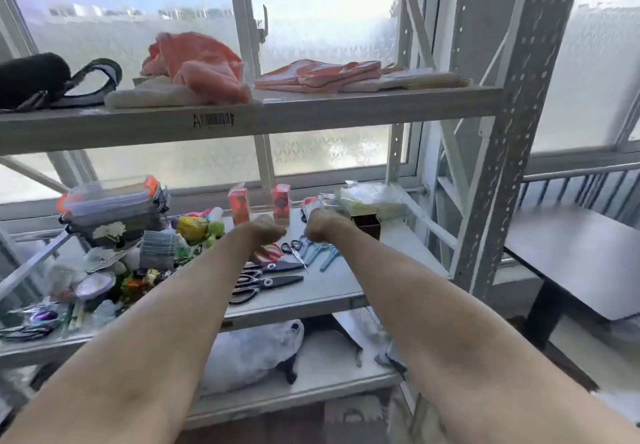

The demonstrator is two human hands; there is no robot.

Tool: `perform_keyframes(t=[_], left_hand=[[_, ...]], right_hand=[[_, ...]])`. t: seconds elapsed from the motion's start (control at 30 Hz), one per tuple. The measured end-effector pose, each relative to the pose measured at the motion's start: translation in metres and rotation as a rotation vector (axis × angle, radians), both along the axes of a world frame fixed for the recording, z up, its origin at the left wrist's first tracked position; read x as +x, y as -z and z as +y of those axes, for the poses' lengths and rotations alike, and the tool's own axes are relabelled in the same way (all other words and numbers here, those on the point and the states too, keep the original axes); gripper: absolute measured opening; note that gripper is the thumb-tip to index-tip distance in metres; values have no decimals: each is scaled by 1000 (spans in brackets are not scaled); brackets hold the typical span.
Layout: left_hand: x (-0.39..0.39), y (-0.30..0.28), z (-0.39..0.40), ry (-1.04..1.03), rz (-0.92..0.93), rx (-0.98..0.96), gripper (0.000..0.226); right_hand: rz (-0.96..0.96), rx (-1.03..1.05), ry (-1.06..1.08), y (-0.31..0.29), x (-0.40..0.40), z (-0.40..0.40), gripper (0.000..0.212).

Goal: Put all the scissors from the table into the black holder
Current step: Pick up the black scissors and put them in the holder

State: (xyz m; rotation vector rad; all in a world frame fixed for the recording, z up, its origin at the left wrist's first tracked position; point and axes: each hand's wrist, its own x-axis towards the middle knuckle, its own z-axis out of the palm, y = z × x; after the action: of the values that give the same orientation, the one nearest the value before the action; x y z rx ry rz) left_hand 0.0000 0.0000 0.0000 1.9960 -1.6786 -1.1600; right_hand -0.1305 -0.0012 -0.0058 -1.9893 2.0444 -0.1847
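Note:
Several scissors lie on the grey shelf surface: black-handled scissors in a row, a red-handled pair, a small black pair and teal-handled ones. The black holder stands at the back right of the shelf. My left hand hovers with curled fingers above the red pair. My right hand hovers as a fist above the teal ones, left of the holder. Both hands are blurred and show nothing in them.
Left of the scissors is a heap of small items with a clear plastic box on top. Two orange cartons and a plastic bag stand at the back. An upper shelf carries folded pink cloth. A dark table is at right.

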Motion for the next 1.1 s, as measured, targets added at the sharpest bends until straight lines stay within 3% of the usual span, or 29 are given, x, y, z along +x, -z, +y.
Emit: perform_keyframes(t=[0.1, 0.2, 0.3, 0.43, 0.53, 0.6, 0.7, 0.8, 0.93, 1.1], left_hand=[[-2, 20, -27, -54, -14, 8, 18], [0, 44, -57, -59, 10, 53, 28], [1, 68, -80, -140, 28, 35, 23], [12, 96, -103, -233, 36, 63, 18], [23, 115, -114, -299, 37, 82, 15], [30, 130, -118, -346, 33, 49, 19], [41, 146, -120, -375, -121, -97, 24], [55, 157, -114, -437, -338, -163, 35], [75, 172, -111, -562, -428, -9, 42], [86, 190, -115, -481, -453, 56, 50]], right_hand=[[-24, 64, -32, 15, -2, -23, 36], [-7, 75, -98, 33, -5, -47, 32], [2, 96, -166, 53, -11, -72, 27], [60, 143, -307, 78, -10, -103, 8], [67, 150, -379, 94, -5, -123, 25], [57, 159, -434, 105, 2, -131, 16], [11, 167, -532, 123, 15, -141, 23], [94, 120, -673, 140, 31, -145, 22], [216, -35, -750, 163, 46, -144, 22], [284, -59, -779, 182, 59, -145, 30]])
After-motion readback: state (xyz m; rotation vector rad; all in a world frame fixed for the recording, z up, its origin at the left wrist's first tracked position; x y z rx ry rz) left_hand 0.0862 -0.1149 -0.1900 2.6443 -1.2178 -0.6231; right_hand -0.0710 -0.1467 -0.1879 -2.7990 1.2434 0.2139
